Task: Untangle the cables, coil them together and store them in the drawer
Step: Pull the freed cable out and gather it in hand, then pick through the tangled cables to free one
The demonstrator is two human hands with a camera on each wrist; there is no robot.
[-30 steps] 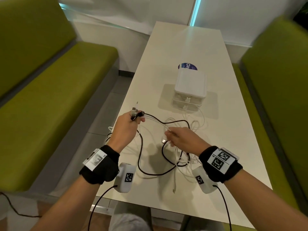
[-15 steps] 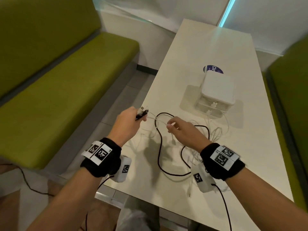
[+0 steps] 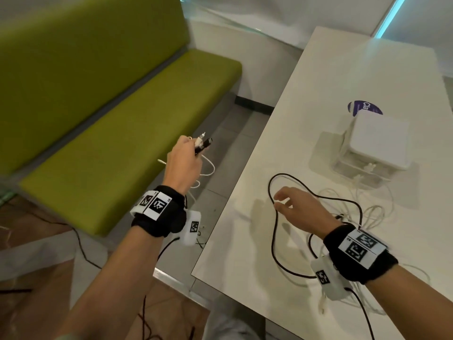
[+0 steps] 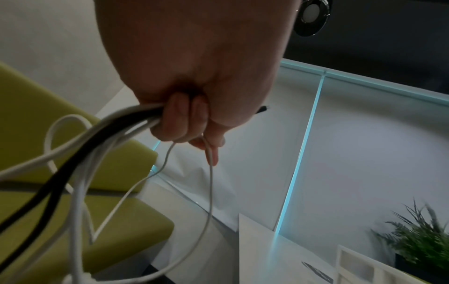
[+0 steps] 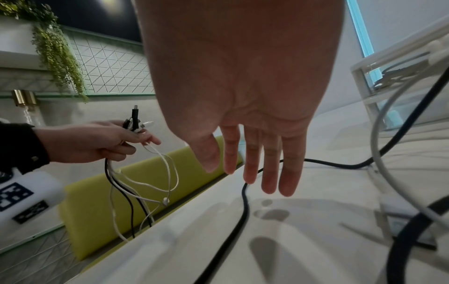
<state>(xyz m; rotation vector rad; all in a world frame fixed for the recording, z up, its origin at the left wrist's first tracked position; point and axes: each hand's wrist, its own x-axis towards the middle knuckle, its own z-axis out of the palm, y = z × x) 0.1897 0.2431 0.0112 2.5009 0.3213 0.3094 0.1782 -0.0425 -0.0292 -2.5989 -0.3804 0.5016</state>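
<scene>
- Since a second ago the left hand [image 3: 184, 160] has swung out past the table's left edge, over the gap beside the green bench [image 3: 117, 123], carrying the cable ends with it; the right hand [image 3: 297, 210] has let go of the white strand it was pinching.
- White table [image 3: 343, 74] carries the loose tangle; the bench runs along its left side, with grey floor between them.
- White drawer unit [image 3: 377, 141] stands on the far right part of the table, clear-fronted drawers facing the person; the right wrist view shows a cable already lying inside the upper drawer, and both drawers look closed.
- Dark blue round sticker [image 3: 362, 107] peeks out behind the unit, showing only the letters "Cla".
- Black cable [image 3: 274, 231] lies in wide loops on the table and passes just under the right hand's fingertips.
- White cables [image 3: 372, 212] lie heaped between the black loops and the drawer unit.
- Left hand is clenched around a bundle of black and white cables [image 4: 102, 132]; their plugs [image 3: 203, 143] stick up beyond the thumb, and the slack hangs below the fist.
- Right hand hovers palm down over the table with its fingers straight and slightly spread, holding nothing.
- Black wristbands bear square black-and-white coded markers [image 3: 358, 249].
</scene>
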